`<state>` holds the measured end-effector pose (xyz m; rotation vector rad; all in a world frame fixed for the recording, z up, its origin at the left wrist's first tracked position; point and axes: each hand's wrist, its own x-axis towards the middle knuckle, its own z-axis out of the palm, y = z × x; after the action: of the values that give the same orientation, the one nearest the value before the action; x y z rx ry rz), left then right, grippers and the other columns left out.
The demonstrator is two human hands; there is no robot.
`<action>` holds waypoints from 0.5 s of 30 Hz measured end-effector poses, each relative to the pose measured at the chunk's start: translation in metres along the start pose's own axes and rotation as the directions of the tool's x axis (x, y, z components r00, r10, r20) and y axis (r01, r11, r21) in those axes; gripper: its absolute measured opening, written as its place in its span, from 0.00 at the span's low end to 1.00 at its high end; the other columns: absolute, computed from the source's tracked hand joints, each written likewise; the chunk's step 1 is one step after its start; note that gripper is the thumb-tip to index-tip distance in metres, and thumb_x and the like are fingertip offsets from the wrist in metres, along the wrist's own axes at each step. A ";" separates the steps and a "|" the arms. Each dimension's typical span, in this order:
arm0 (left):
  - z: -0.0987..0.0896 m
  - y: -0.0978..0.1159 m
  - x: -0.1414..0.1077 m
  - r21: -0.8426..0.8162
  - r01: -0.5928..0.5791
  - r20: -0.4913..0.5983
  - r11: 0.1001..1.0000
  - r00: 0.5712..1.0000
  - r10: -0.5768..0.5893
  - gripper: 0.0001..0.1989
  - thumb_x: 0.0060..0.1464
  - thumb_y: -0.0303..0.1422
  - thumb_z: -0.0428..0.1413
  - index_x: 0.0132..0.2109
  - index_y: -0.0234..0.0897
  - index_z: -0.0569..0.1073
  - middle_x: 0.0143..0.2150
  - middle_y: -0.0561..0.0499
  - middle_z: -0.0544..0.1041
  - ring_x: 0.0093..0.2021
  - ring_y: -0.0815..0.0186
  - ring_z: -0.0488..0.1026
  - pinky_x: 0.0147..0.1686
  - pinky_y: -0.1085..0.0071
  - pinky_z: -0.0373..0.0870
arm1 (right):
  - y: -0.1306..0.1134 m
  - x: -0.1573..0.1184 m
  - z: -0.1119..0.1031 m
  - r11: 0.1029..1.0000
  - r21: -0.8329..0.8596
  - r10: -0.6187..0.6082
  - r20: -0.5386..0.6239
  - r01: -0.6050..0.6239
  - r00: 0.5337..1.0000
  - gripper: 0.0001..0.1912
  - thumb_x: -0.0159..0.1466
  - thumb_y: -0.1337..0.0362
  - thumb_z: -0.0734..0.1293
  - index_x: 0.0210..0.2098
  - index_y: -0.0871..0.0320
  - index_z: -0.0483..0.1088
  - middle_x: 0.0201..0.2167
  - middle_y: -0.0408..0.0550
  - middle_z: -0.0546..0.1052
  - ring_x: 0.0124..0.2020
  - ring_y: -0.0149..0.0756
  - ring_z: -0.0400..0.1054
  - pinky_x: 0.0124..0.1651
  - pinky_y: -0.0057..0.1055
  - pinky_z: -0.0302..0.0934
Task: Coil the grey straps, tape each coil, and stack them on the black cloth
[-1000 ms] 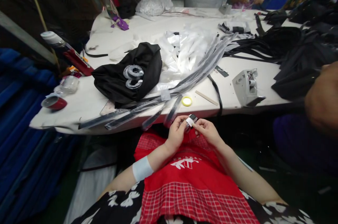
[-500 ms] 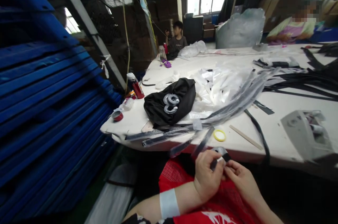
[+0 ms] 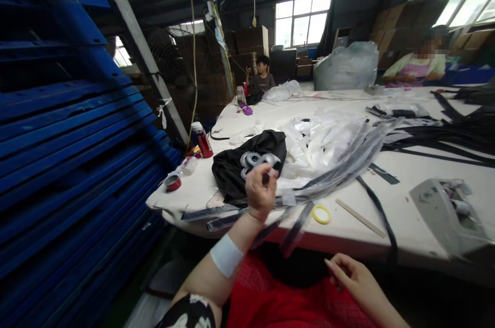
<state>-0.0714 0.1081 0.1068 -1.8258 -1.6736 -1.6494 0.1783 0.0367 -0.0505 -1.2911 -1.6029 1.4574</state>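
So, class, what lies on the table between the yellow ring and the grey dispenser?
In the head view, a thin beige stick lies nearer the yellow ring, then a black strip nearer the grey dispenser.

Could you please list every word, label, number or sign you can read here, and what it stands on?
No text can be read with certainty.
Blue stack: small white marks, too blurred to read.
Grey dispenser: dark marks, illegible.
Seated person's shirt: faint print, too small.
Coil in the left hand: no print discernible.
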 end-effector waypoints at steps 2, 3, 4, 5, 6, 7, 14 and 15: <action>0.005 -0.018 0.050 0.139 -0.017 -0.030 0.990 0.999 0.022 0.14 0.63 0.39 0.51 0.50 0.36 0.71 0.48 0.41 0.77 0.50 0.57 0.72 0.57 0.61 0.62 | 0.004 -0.005 -0.004 0.999 -0.029 -0.013 0.002 0.013 1.000 0.24 0.59 0.40 0.64 0.23 0.55 0.65 0.20 0.45 0.73 0.23 0.37 0.65 0.30 0.33 0.59; 0.011 -0.027 0.070 0.208 -0.008 -0.012 0.978 1.000 0.010 0.15 0.63 0.39 0.50 0.51 0.35 0.71 0.50 0.41 0.76 0.52 0.57 0.71 0.58 0.62 0.61 | 0.005 -0.007 -0.005 0.998 -0.054 -0.031 0.000 0.031 1.000 0.23 0.59 0.42 0.64 0.24 0.55 0.65 0.20 0.45 0.73 0.23 0.36 0.64 0.30 0.32 0.58; 0.020 -0.036 0.084 0.277 0.010 0.058 0.961 0.998 -0.027 0.15 0.64 0.37 0.50 0.52 0.34 0.70 0.52 0.41 0.75 0.54 0.57 0.69 0.59 0.62 0.60 | 0.005 -0.010 -0.006 0.996 -0.080 -0.050 -0.007 0.049 0.999 0.22 0.60 0.44 0.65 0.24 0.56 0.66 0.21 0.45 0.73 0.24 0.35 0.64 0.30 0.32 0.57; 0.030 -0.043 0.092 0.344 0.027 0.175 0.939 0.980 -0.092 0.14 0.63 0.35 0.50 0.52 0.33 0.71 0.51 0.41 0.76 0.54 0.56 0.70 0.58 0.62 0.60 | 0.005 -0.013 -0.008 0.993 -0.102 -0.062 -0.016 0.060 0.998 0.21 0.60 0.45 0.65 0.24 0.56 0.66 0.21 0.45 0.73 0.24 0.35 0.64 0.30 0.31 0.56; 0.042 -0.047 0.094 0.385 0.026 0.287 0.923 0.947 -0.146 0.13 0.62 0.32 0.51 0.49 0.32 0.73 0.49 0.40 0.77 0.53 0.55 0.71 0.56 0.62 0.62 | 0.005 -0.016 -0.009 0.991 -0.115 -0.068 -0.028 0.064 0.997 0.20 0.61 0.47 0.65 0.24 0.57 0.67 0.22 0.45 0.73 0.24 0.35 0.64 0.30 0.31 0.55; 0.053 -0.048 0.090 0.396 0.011 0.372 0.918 0.912 -0.172 0.11 0.60 0.31 0.51 0.46 0.32 0.74 0.48 0.40 0.77 0.52 0.55 0.71 0.55 0.62 0.63 | 0.005 -0.019 -0.010 0.991 -0.116 -0.065 -0.043 0.060 0.997 0.19 0.61 0.48 0.65 0.25 0.57 0.67 0.22 0.45 0.73 0.25 0.34 0.64 0.30 0.30 0.55; 0.095 -0.001 -0.012 0.256 -0.377 0.727 0.890 0.682 0.080 0.12 0.62 0.36 0.51 0.38 0.37 0.77 0.42 0.44 0.78 0.46 0.58 0.73 0.48 0.64 0.65 | 0.021 -0.037 -0.023 0.997 0.065 0.044 -0.143 -0.035 0.989 0.22 0.60 0.44 0.67 0.26 0.57 0.67 0.21 0.44 0.74 0.23 0.34 0.66 0.29 0.30 0.57; 0.097 0.004 -0.021 0.277 -0.403 0.756 0.872 0.652 0.061 0.12 0.63 0.36 0.50 0.37 0.36 0.77 0.41 0.44 0.78 0.45 0.57 0.73 0.47 0.64 0.65 | 0.023 -0.039 -0.026 0.996 0.074 0.051 -0.144 -0.040 0.988 0.22 0.59 0.43 0.67 0.26 0.57 0.67 0.21 0.44 0.74 0.23 0.34 0.66 0.29 0.30 0.57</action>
<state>-0.0064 0.1634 0.0563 -2.4713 -1.7188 -0.3452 0.2208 0.0082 -0.0604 -1.3683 -1.4228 1.3998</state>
